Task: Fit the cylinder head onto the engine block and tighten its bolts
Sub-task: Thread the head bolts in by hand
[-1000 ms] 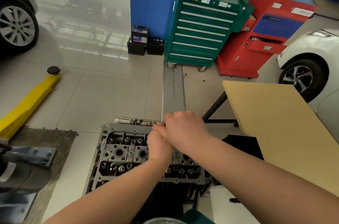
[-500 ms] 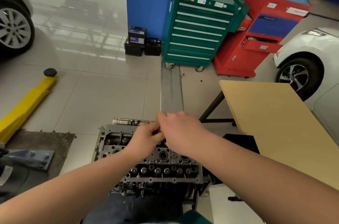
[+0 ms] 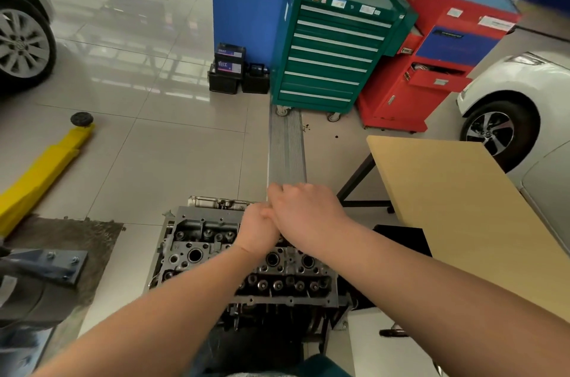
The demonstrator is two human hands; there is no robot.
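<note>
The grey metal cylinder head point(image 3: 197, 253) lies flat on the dark engine block point(image 3: 271, 330) on the floor in front of me, with its valve bores and bolt holes facing up. Both my hands meet over the far middle of the head. My left hand point(image 3: 257, 228) is a fist with its knuckles against my right hand point(image 3: 303, 211), which curls over it from the right. They seem to grip a tool handle between them, but the tool is hidden under the fingers. No bolt is visible under the hands.
A tan table point(image 3: 456, 210) stands close on the right. A yellow lift arm point(image 3: 40, 173) and a steel bracket point(image 3: 52, 262) lie to the left. A green tool cabinet point(image 3: 330, 46), a red cart point(image 3: 431, 62), car batteries point(image 3: 229, 68) and a white car's wheel point(image 3: 493, 130) are behind.
My left hand swung out to the left half a second ago and has come back against my right hand. The right hand stayed over the same spot on the head.
</note>
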